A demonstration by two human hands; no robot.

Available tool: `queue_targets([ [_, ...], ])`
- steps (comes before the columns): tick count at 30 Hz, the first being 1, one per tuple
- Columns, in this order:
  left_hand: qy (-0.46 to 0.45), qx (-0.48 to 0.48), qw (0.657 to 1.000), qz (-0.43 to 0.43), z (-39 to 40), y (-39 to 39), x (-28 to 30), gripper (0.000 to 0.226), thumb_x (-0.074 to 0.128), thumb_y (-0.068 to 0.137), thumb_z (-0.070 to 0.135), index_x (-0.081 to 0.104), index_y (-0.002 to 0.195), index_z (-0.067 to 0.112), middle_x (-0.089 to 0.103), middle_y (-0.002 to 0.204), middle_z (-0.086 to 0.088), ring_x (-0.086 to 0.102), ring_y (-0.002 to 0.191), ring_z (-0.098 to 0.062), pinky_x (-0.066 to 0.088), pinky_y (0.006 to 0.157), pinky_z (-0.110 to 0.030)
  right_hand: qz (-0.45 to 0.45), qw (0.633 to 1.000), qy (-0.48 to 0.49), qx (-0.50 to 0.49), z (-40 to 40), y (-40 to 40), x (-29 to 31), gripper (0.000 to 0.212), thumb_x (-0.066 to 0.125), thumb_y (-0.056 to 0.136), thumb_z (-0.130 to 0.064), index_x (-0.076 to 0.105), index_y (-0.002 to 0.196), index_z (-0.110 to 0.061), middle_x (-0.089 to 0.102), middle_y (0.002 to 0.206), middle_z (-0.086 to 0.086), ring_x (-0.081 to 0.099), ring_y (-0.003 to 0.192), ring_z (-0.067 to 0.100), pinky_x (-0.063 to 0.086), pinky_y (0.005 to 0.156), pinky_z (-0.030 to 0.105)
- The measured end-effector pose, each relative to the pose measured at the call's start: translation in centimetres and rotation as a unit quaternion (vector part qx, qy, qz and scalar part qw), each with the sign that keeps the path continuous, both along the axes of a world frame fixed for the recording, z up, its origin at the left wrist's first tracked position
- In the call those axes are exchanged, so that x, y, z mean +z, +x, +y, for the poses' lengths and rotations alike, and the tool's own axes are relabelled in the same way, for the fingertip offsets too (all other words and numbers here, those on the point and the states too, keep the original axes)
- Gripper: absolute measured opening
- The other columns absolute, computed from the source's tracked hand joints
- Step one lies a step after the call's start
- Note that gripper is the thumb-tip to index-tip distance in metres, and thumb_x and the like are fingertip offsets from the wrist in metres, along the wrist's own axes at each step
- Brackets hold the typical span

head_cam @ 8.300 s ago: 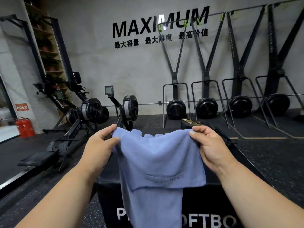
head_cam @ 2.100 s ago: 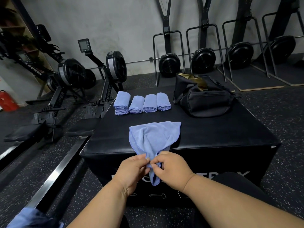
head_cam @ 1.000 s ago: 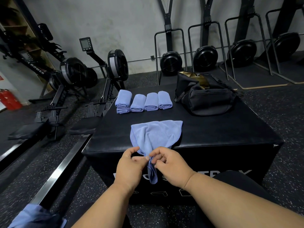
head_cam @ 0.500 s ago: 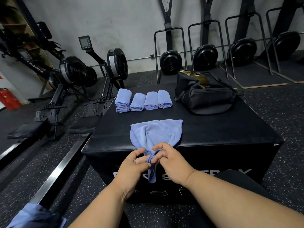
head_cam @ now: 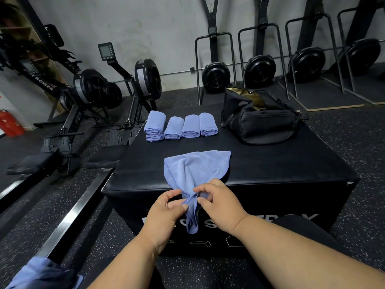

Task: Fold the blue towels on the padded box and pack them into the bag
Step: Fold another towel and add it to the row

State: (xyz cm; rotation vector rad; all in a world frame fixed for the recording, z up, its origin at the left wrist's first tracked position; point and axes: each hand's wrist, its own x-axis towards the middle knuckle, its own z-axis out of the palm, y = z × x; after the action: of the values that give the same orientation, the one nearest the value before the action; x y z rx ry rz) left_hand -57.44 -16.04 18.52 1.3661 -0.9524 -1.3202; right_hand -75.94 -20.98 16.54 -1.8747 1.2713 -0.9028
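Four folded towels [head_cam: 180,126] sat in a row at far left of box [head_cam: 270,163], w/ a fifth under the leftmost; bag [head_cam: 260,119] far right, nothing visibly packed. Loose towel [head_cam: 195,170] lay at near edge, left hand [head_cam: 164,211] & right hand [head_cam: 218,203] both pinching its hanging end. Approx. half done.

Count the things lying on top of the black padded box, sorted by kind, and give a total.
Folded blue cloth towels: 5 (the leftmost lies on another)
Unfolded blue cloth towel: 1
Black fabric bag: 1
Total: 7
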Motion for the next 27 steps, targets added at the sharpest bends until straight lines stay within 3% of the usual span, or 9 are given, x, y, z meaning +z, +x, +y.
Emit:
queue_targets([
  [4,-0.015,0.009,1.0,-0.012,0.3,-0.5,0.0,0.049,0.072,0.09,-0.01,0.057,0.132,0.011,0.079,0.107,-0.018,0.077,0.1,-0.027,0.057,0.086,-0.029,0.027,1.0,-0.009,-0.006,0.0,0.5,0.0,0.004,0.073,0.095,-0.027,0.074,0.097,-0.03,0.052,0.102,-0.017,0.059,0.085,-0.006,0.041,0.082,0.006],
  [8,-0.029,0.016,0.999,-0.024,0.6,-0.7,-0.1,0.054,0.078,0.083,-0.014,0.06,0.129,0.009,0.078,0.107,-0.018,0.076,0.098,-0.025,0.06,0.082,-0.023,0.026,0.999,-0.021,-0.01,0.0,1.2,-0.1,0.004,0.072,0.096,-0.028,0.071,0.094,-0.03,0.049,0.104,-0.018,0.059,0.086,-0.005,0.042,0.081,0.006],
  [12,-0.039,0.024,0.997,-0.054,0.8,-0.4,-0.2,0.051,0.078,0.084,-0.013,0.061,0.127,0.01,0.079,0.106,-0.014,0.076,0.094,-0.021,0.06,0.084,-0.028,0.022,0.999,-0.028,-0.013,-0.1,1.7,-0.2,0.002,0.073,0.095,-0.028,0.071,0.095,-0.029,0.048,0.109,-0.019,0.061,0.084,0.0,0.049,0.087,0.018],
  [16,-0.053,0.048,0.996,-0.061,1.0,-0.2,-0.1,0.03,0.073,0.095,0.0,0.065,0.123,0.008,0.08,0.103,-0.014,0.075,0.101,-0.038,0.059,0.096,-0.044,0.022,0.998,-0.062,0.004,0.1,1.9,0.2,0.019,0.072,0.092,-0.019,0.064,0.101,-0.034,0.048,0.111,-0.02,0.062,0.085,0.006,0.051,0.087,0.023],
  [19,-0.051,0.06,0.996,-0.04,1.2,0.0,0.0,0.031,0.073,0.096,0.004,0.063,0.125,0.008,0.08,0.104,-0.015,0.076,0.103,-0.036,0.056,0.096,-0.045,0.037,0.993,-0.105,0.042,0.3,1.9,0.4,0.017,0.072,0.09,-0.023,0.065,0.1,-0.035,0.047,0.115,-0.021,0.06,0.094,0.006,0.049,0.089,0.024],
  [22,-0.043,0.061,0.997,-0.028,1.3,0.3,0.0,0.034,0.07,0.096,0.0,0.061,0.127,0.01,0.08,0.106,-0.013,0.076,0.102,-0.032,0.056,0.094,-0.043,0.071,0.987,-0.122,0.078,0.4,2.1,0.0,0.011,0.074,0.09,-0.033,0.074,0.101,-0.036,0.049,0.132,-0.015,0.057,0.112,0.006,0.043,0.099,0.019],
  [27,-0.033,0.056,0.997,-0.036,1.6,0.4,0.2,0.035,0.068,0.097,-0.003,0.061,0.126,0.015,0.081,0.106,-0.01,0.077,0.102,-0.027,0.055,0.098,-0.043,0.093,0.984,-0.134,0.074,0.5,2.3,0.1,0.007,0.072,0.096,-0.03,0.077,0.099,-0.026,0.054,0.134,-0.01,0.059,0.115,0.015,0.045,0.101,0.028],
])
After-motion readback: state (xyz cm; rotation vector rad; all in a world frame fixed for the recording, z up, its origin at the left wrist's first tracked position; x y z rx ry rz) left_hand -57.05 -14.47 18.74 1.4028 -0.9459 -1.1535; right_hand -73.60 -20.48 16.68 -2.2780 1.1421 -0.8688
